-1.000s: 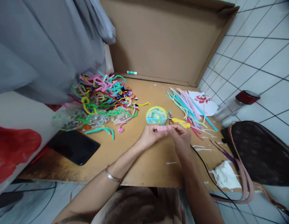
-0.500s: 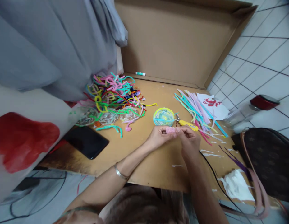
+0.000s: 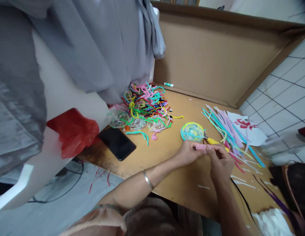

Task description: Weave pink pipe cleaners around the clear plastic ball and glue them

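A pink pipe cleaner (image 3: 200,147), wound into a short tight coil, is pinched between both hands above the table. My left hand (image 3: 188,153) grips one end with closed fingers. At the other end, the thumb and fingers of my right hand (image 3: 220,160) press together on it. Just beyond the hands lies a round disc (image 3: 192,131) with a yellow rim, a light-blue strip across it and mottled filling. A yellow-handled tool (image 3: 212,141) with a metal tip rests beside the disc, partly hidden by my right hand.
Loose pipe cleaners (image 3: 228,131) lie at the right near a paper with a red design (image 3: 244,124). A tangled colourful pile (image 3: 147,101) and a black phone (image 3: 118,144) are at left. A cardboard wall (image 3: 216,59) stands behind. Crumpled tissue (image 3: 273,223) and a dark bag (image 3: 296,186) sit right.
My view has swung left, so the table's things appear farther right. Both hands keep hold of the pink coil, which looks slightly longer now.
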`<state>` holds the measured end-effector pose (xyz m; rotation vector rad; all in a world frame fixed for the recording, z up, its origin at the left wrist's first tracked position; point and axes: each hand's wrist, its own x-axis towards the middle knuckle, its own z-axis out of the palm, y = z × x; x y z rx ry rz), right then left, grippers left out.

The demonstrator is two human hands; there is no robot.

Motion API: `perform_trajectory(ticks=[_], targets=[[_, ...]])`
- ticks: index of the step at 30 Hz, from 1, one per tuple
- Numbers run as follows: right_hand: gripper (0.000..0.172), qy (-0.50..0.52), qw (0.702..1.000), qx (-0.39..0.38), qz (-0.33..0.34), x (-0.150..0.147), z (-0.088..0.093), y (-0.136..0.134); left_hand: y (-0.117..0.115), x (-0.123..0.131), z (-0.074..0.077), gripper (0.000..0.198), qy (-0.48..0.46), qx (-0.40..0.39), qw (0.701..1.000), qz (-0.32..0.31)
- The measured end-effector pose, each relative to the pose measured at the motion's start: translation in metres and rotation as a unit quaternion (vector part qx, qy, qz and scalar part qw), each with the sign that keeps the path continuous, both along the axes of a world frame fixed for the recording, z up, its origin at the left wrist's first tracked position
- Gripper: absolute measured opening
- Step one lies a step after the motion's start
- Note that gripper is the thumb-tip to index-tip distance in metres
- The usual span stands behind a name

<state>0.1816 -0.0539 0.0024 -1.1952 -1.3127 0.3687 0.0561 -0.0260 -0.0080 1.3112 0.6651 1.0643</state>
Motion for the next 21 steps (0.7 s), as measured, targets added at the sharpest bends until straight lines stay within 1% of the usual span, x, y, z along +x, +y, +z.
perform_trajectory(ticks=[2, 5, 9, 12, 13, 16, 21], targets=[[0.021, -0.022, 1.0, -0.004, -0.006, 0.0, 0.004, -0.001, 0.0, 0.001, -0.001, 0.048, -0.017, 0.01, 1.0, 0.015], [0.023, -0.037, 0.999, 0.006, -0.014, 0.0, 0.009, -0.002, -0.001, 0.003, -0.002, 0.044, -0.023, 0.025, 0.999, 0.015], [0.023, -0.003, 1.0, -0.007, -0.017, -0.003, 0.009, -0.002, 0.001, 0.006, -0.004, 0.043, -0.029, 0.012, 0.999, 0.027], [0.022, 0.015, 0.999, -0.027, -0.012, -0.007, 0.007, -0.003, 0.002, 0.007, -0.005, 0.047, -0.035, 0.009, 0.999, 0.03], [0.021, 0.005, 1.0, -0.027, -0.012, -0.009, 0.007, -0.004, 0.002, 0.007, -0.004, 0.048, -0.034, 0.011, 0.999, 0.031], [0.016, -0.016, 1.0, 0.007, -0.023, -0.012, 0.006, -0.007, -0.001, 0.005, 0.0, 0.053, -0.032, 0.011, 0.999, 0.041], [0.013, -0.003, 1.0, 0.01, -0.025, -0.011, 0.004, -0.005, -0.006, 0.002, 0.008, 0.051, -0.029, 0.013, 0.999, 0.036]])
